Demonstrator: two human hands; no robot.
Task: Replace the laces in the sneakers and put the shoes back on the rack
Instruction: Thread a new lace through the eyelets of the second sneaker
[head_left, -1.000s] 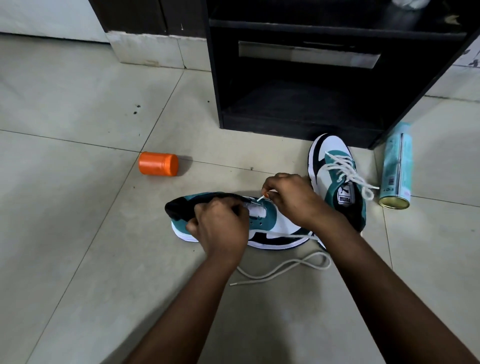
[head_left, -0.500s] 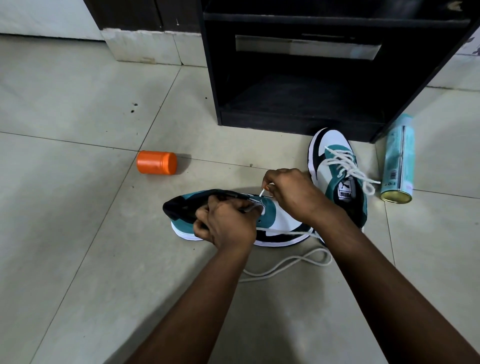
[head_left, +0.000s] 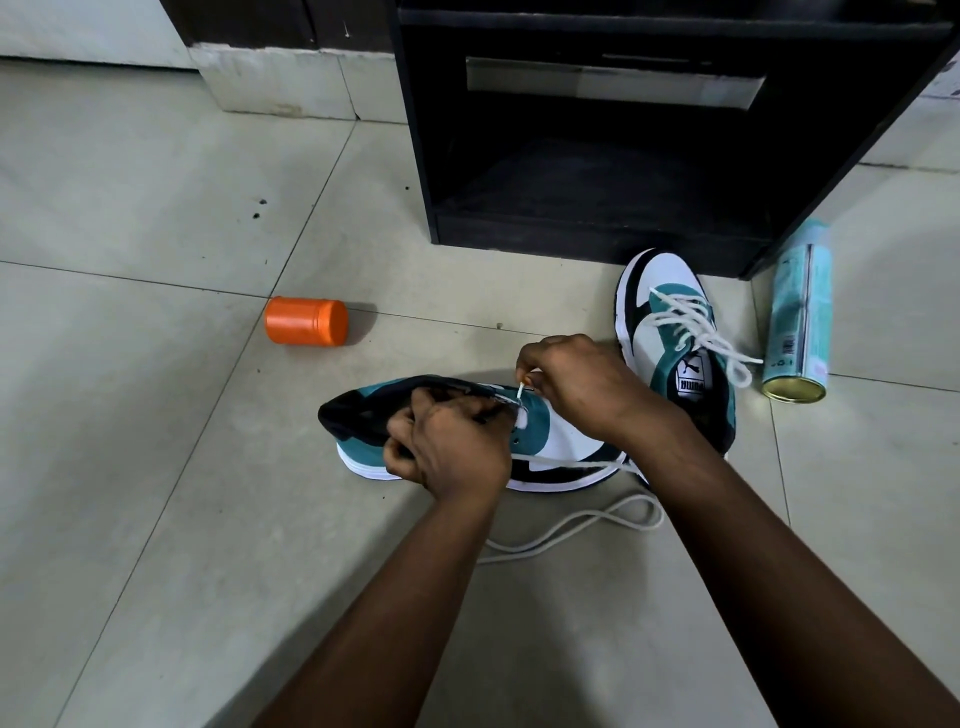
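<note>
Where the left hand covers the sneaker, its eyelets are hidden.

Two bare forearms, no sleeves

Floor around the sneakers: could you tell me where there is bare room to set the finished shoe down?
Bare tiles lie left of the orange jar and toward the wall. Crowded on the right: laced sneaker, spray can, loose lace, rack.
</note>
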